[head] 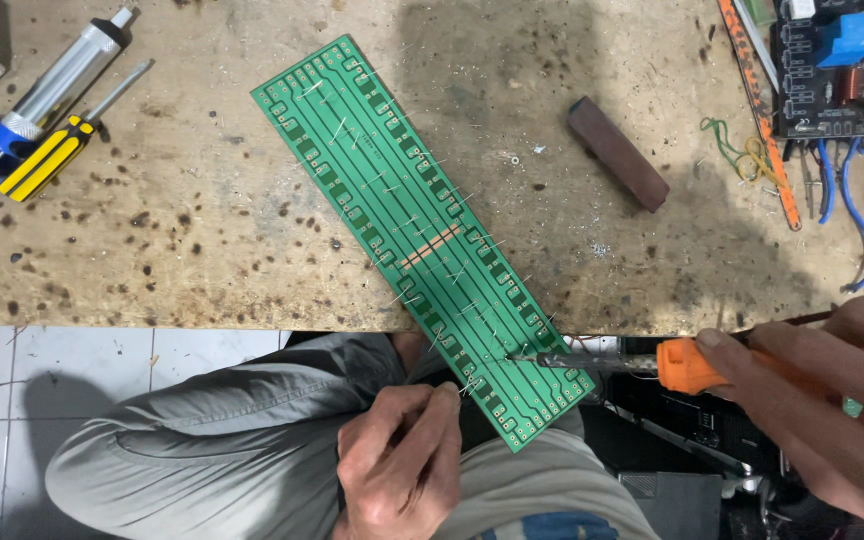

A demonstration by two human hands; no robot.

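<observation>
Green circuit board (422,235) lies slantwise, its near end overhanging the wooden bench (182,250), where the left hand (402,460) pinches solder wire against it and the right hand (822,400) grips an orange-handled soldering iron (632,363), tip on a pad.

The glossy green circuit board (422,235) with thin metal wire legs lies on a rough, stained wooden bench (202,240), beside a soldering iron (642,362) with orange plastic grip.

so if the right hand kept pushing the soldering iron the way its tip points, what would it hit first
Likely the green circuit board: the right hand aims the soldering iron leftward, its tip apparently already at the board's near end.
</observation>
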